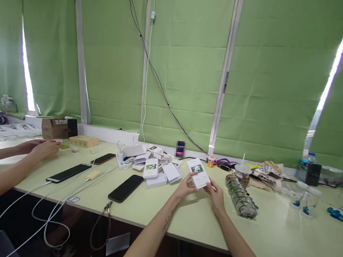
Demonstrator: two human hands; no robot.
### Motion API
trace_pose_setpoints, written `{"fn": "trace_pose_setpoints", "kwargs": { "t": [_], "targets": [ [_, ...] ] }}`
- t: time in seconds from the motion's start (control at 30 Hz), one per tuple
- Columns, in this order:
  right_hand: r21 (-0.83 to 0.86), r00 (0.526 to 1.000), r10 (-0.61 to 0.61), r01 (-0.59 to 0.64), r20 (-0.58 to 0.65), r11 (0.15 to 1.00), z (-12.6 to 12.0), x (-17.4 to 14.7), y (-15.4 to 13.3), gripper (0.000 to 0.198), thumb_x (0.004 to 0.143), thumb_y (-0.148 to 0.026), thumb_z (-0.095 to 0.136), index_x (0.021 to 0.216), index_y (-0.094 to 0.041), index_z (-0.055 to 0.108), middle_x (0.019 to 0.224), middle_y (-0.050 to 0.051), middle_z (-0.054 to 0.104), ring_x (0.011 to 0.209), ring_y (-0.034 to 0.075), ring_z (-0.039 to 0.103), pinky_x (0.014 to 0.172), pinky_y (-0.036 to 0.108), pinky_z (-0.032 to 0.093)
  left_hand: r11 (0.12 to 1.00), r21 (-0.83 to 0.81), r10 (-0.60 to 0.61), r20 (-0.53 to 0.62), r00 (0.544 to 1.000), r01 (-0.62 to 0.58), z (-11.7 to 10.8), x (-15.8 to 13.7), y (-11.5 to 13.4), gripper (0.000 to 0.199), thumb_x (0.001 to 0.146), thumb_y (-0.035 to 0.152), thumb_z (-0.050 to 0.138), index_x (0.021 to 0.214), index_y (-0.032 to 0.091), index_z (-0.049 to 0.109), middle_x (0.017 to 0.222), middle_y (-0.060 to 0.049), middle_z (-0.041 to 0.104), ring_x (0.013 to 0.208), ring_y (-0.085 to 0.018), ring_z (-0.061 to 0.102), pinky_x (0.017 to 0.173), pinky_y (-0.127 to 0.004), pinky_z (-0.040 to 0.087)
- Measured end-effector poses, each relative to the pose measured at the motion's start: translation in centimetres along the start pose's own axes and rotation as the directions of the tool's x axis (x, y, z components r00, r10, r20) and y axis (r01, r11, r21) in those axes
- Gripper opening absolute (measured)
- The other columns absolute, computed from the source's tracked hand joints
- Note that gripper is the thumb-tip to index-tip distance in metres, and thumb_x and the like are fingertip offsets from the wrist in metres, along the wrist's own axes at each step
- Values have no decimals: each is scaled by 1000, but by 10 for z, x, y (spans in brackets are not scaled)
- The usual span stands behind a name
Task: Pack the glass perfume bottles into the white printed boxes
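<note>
Between my two hands is a small white box (pixel 200 180) with a picture of white flowers and green leaves on its face. It is tilted a little above the table. My left hand (pixel 187 186) grips its left side, thumb on the front. At its lower right corner, my right hand (pixel 215 194) closes its fingers on the edge. A heap of similar white boxes (pixel 151 168) lies just left of my hands, some with flower pictures. To the right sits a long row of round, flat, greenish pieces in clear wrapping (pixel 241 197).
Phones (pixel 126 188) and white cables (pixel 61 199) lie on the left. A co-worker's hands (pixel 46 149) are at the far left, near a cardboard box (pixel 54 128). A drink cup (pixel 242 171), cloths (pixel 267 175), clear cups (pixel 313 197) and a water bottle (pixel 311 159) stand on the right.
</note>
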State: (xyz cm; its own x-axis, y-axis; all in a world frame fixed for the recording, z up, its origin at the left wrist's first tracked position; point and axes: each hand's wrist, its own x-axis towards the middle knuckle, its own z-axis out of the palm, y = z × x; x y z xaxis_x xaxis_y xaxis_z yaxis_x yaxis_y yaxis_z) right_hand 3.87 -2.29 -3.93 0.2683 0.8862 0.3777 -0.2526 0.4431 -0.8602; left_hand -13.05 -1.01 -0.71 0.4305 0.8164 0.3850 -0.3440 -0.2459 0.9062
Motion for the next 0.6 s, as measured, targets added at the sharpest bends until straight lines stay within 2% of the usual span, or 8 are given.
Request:
{"fn": "trace_pose_setpoints", "kwargs": {
  "t": [0.13, 0.43, 0.53, 0.6],
  "targets": [
    [-18, 1000, 4, -4, 2, 1000, -2, 1, 4, 50, 66, -47, 76, 107, -18, 71, 97, 7, 76, 75, 22, 70, 75, 40, 58, 1000, 29, 2, -6, 1000, -2, 0, -1, -1, 70, 53, 18, 86, 116, 26, 56, 130, -11, 57, 116, -32, 56, 93, -43, 47],
    [-46, 1000, 8, -10, -26, 999, -6, 5, 9, 46, 67, -46, 76, 101, -15, 72, 84, 5, 76, 64, 16, 68, 67, 35, 57, 997, 72, 12, -27, 1000, -10, 1, -1, 1, 53, 61, 28, 83, 108, 24, 58, 127, -10, 58, 112, -30, 58, 92, -39, 47],
    [-48, 1000, 25, -26, -18, 999, -5, 3, 6, 52, 65, -49, 76, 106, -16, 71, 80, 4, 76, 62, 17, 66, 63, 33, 56, 998, 69, 7, -12, 1000, -6, 1, -1, 0, 57, 59, 25, 84, 109, 25, 57, 128, -10, 57, 114, -29, 57, 91, -38, 48],
    [-49, 999, 37, -38, -11, 998, -4, 2, 4, 55, 65, -49, 76, 109, -17, 70, 79, 3, 76, 61, 17, 66, 63, 33, 56, 998, 64, -1, 3, 1000, 1, 1, -1, -2, 66, 52, 20, 87, 110, 27, 55, 130, -10, 56, 114, -29, 57, 89, -38, 49]
  ]
}}
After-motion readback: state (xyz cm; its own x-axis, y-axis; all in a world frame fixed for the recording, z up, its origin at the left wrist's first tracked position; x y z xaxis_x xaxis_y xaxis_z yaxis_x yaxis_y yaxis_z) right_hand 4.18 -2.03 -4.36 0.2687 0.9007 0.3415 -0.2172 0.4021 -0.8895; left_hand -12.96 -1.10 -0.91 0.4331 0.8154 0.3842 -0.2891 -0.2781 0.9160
